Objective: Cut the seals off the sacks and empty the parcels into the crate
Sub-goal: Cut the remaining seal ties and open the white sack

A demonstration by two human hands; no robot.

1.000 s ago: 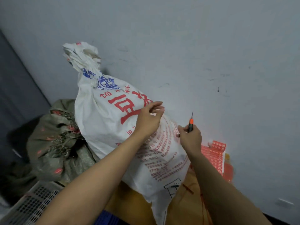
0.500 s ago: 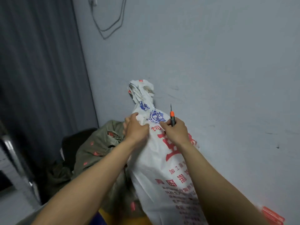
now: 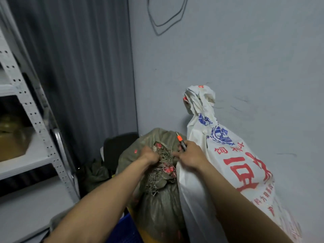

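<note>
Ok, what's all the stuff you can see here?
white sack: one, white with red and blue print, right, against the wall
green sack: one, dull green with red tags, centre, beside the white sack
cutter: one, orange and black, in the right hand
crate: one, blue, bottom edge
shelf rack: one, white, left
curtain: one, dark grey, behind the rack
cable: one loop, grey, high on the wall
left hand: one, grips the green sack's frayed top
right hand: one, holds the cutter

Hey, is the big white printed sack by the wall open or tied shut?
Tied shut: the white printed sack is cinched at its neck, mouth bunched above.
</note>
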